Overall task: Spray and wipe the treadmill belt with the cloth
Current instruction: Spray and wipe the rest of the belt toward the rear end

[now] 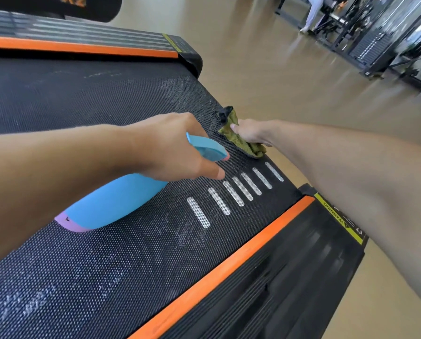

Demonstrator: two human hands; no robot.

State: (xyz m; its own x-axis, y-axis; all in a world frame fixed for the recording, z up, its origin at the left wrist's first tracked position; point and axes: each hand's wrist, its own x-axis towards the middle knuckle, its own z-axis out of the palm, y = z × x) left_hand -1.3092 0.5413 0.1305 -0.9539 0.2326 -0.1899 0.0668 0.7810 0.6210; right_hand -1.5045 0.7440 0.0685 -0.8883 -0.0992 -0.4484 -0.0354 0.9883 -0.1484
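The black textured treadmill belt (94,253) fills the middle of the view, with pale streaks and several white dashes near its rear end. My left hand (170,148) grips a blue spray bottle (111,204) with a purple base, its blue nozzle head pointing toward the belt's rear edge. My right hand (251,132) presses an olive-green cloth (243,145) onto the belt at that rear edge. Part of the cloth is hidden under the hand.
Orange-striped black side rails (229,270) run along both sides of the belt, with a yellow warning label (339,217) at the near rail's end. Beyond lies tan gym floor (265,52). Weight machines (375,40) and a person's legs are at the far right.
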